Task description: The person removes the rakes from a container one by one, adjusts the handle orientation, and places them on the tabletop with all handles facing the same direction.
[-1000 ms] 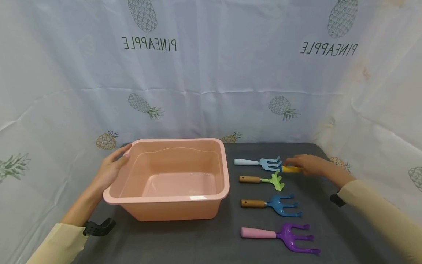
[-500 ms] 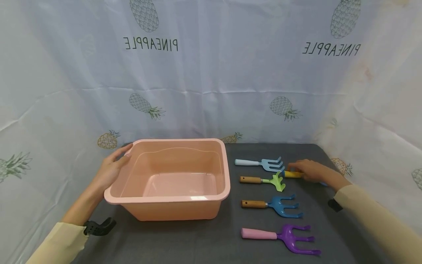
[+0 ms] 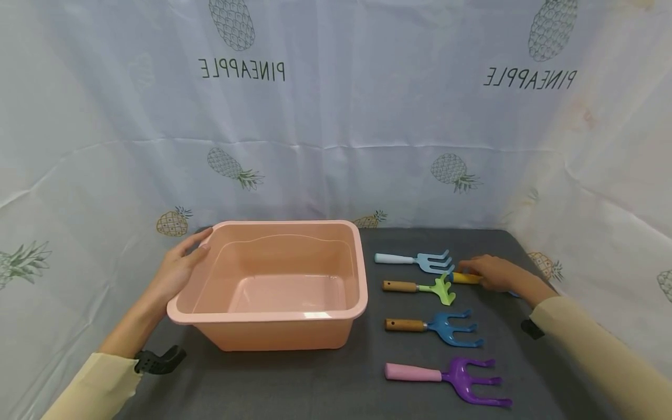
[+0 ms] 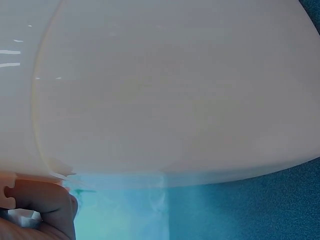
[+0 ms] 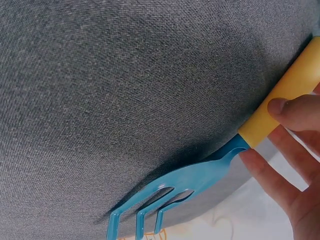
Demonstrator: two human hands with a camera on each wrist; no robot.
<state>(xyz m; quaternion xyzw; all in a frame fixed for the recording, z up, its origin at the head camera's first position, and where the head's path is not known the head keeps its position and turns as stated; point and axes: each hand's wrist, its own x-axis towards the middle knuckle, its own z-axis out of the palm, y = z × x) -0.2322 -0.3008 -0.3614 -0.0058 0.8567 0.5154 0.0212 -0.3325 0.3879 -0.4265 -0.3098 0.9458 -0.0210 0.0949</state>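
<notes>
"Where was the yellow-handled fork?"

"It lay on the grey mat, at the far right side, just beside the light blue fork. Its yellow handle pointed left and its blue prongs pointed right, under the hand."

"Which hand was nearer?"

"The right hand. It was right on top of it, with its thumb and fingers pinching the handle."

"And the other hand?"

"The left hand was well apart from the fork. It rested on the left rim of the pink tub, thumb hooked over the edge, fingers fairly straight."
</notes>
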